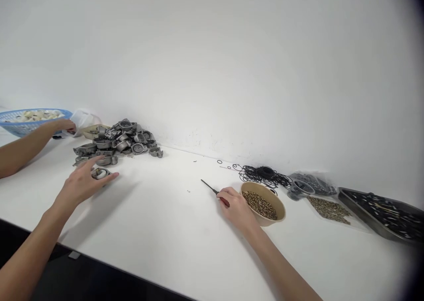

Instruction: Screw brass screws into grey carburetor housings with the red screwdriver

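Note:
My right hand [236, 208] is closed around the reddish handle of a screwdriver [209, 186], whose dark shaft points to the far left, low over the white table. Just right of this hand stands a tan bowl [280, 210] holding many brass-coloured screws [260, 205]. My left hand [79, 185] has its thumb and fingers spread. Behind its fingers lies a grey metal housing [100, 173] with a white part inside, partly hidden by the hand. A heap of similar grey metal housings [127, 137] rises just beyond.
Black rubber rings [261, 174] lie along the wall, beside a clear cup [300, 190], a bag of small screws [331, 209] and a dark tray [364, 217] of black parts. At far left, another person's hand [66, 125] is near a blue basket [20, 126] of whitish pieces.

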The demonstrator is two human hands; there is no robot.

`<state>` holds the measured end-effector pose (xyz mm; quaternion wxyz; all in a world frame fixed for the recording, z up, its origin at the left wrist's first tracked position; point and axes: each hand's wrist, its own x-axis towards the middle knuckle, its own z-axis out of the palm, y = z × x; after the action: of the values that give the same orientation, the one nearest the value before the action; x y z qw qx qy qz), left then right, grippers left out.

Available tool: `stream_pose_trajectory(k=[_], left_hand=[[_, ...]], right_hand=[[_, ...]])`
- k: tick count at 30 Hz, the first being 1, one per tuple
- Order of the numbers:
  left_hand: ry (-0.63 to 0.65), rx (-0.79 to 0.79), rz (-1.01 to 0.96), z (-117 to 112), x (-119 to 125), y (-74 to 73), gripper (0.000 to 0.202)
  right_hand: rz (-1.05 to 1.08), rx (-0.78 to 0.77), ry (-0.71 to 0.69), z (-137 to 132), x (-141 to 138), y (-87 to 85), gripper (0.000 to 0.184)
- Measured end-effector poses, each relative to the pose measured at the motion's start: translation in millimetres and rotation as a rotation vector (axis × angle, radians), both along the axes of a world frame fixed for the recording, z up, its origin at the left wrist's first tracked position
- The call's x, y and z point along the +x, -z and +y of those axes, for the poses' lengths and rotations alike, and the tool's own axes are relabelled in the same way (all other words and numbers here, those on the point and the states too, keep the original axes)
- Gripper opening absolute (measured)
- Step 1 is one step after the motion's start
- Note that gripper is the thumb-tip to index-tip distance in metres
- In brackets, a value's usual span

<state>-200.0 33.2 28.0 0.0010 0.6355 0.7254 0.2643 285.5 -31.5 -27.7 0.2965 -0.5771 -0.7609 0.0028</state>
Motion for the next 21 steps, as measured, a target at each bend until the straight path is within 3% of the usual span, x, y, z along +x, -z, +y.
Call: stream_pose_trajectory(k=[3, 7, 11, 16, 19, 21], left_hand=[[0.076, 0.033, 0.037, 10.1, -10.9, 20.2, 0.053], [0.263, 0.083, 0.003, 16.5, 10.3, 24.8, 0.041], [0.694, 0.122, -0.136, 9.5, 67.3, 20.9, 0.034], [1.228, -0.075, -0.214, -8.3, 154.6, 15.8, 0.022], [1.453, -0.122, -0.223, -20.4, 191.0, 17.6, 0.019], [1.538, -0.138, -0.25, -25.0, 204.0, 20.1, 0.023]], right_hand=[[-0.013, -0.064, 0.017, -1.7, 0.5, -4.4, 0.027], [-0.023, -0.126, 0.011, -5.3, -0.8, -9.3, 0.03], [-0.031, -0.166, 0.011, -6.7, -2.9, -10.6, 0.029], [-0.035, -0.193, 0.008, -6.6, -2.2, -10.0, 0.028], [-0.04, -0.201, 0.005, -7.2, -1.2, -9.8, 0.026], [-0.045, -0.205, 0.0, -8.1, -0.6, -10.3, 0.026]])
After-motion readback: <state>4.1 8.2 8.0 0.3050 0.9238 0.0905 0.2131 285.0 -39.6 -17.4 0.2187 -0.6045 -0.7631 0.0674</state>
